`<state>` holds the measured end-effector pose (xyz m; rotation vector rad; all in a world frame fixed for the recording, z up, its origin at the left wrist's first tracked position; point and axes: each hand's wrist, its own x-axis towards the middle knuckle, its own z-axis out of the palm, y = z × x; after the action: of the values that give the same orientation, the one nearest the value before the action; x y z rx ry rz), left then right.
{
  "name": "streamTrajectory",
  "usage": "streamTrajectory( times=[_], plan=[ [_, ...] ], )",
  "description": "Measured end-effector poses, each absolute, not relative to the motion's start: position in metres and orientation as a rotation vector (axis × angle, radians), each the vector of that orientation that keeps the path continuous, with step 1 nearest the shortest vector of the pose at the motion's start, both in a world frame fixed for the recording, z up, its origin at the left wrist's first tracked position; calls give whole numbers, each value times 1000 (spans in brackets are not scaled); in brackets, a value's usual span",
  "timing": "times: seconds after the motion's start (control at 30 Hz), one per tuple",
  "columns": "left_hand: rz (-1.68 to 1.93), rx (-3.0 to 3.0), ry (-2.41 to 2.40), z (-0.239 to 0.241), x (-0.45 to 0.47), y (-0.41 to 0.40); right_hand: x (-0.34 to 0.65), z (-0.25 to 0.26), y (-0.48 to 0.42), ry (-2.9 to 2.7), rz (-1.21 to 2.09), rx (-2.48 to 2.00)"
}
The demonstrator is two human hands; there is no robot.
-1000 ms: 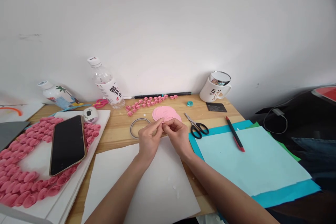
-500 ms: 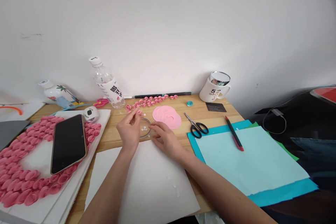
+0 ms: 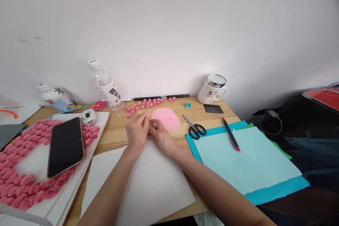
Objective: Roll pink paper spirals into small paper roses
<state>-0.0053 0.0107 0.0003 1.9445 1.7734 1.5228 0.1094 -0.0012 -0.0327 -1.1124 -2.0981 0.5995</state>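
Observation:
My left hand (image 3: 137, 131) and my right hand (image 3: 162, 138) meet fingertip to fingertip on the wooden desk (image 3: 116, 132), just above a white sheet (image 3: 148, 187). Both hands' fingers are curled and pinched together over a small spot; what they pinch is hidden. The clear tape ring seen earlier is covered by the hands. A stack of pink paper spirals (image 3: 166, 117) lies right behind my right hand's fingers. A row of small pink paper roses (image 3: 145, 104) lies further back.
At the left, a white board with many pink roses (image 3: 31, 180) carries a phone (image 3: 66, 146). Two bottles (image 3: 107, 86) (image 3: 54, 97) and a mug (image 3: 213, 91) stand by the wall. Black scissors (image 3: 194, 129), a red pen (image 3: 231, 134) and light blue paper (image 3: 243, 159) lie to the right.
The hands parted from the pink spirals; my left hand reached toward the roses while my right pressed on the tape ring. Now my left hand has come back to meet my right.

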Motion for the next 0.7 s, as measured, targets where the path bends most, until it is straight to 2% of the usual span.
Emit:
streamTrajectory(
  times=[0.2,0.33,0.5,0.7],
  plan=[
    [1366,2172,1817,-9,-8,8,111,-32,1,-1930,606,-1172],
    [1527,2172,1667,-14,-8,9,114,-30,2,-1700,741,-1075],
    [1814,1972,1718,-12,-5,8,116,-30,0,-1377,971,-985],
    [1832,1830,1751,-9,-2,5,120,-26,0,-1256,1064,-1057]
  ],
)
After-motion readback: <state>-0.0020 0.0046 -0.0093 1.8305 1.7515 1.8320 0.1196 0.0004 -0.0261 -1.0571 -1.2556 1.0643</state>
